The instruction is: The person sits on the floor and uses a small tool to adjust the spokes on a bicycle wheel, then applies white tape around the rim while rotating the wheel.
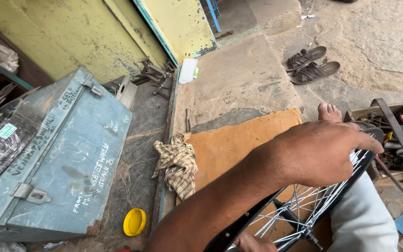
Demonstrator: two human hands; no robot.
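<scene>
A bicycle wheel (346,184) with a black rim and silver spokes stands tilted over my lap. My left hand (323,151) reaches across from the lower left and closes over the wheel's upper rim, its fingers pointing right. At the bottom edge only the knuckles of my right hand (253,244) show, against the lower spokes near the hub (299,228). Its grip is hidden. My leg in light trousers (362,219) runs under the wheel, and my bare foot (330,113) rests on the ground.
A brown cardboard sheet (234,144) lies under the wheel, a checked rag (178,165) at its left edge. A large blue-grey metal trunk (66,154) stands at left, a yellow lid (134,222) beside it. An open tool tray (397,140) with pink-handled pliers sits at right. Sandals (311,65) lie beyond.
</scene>
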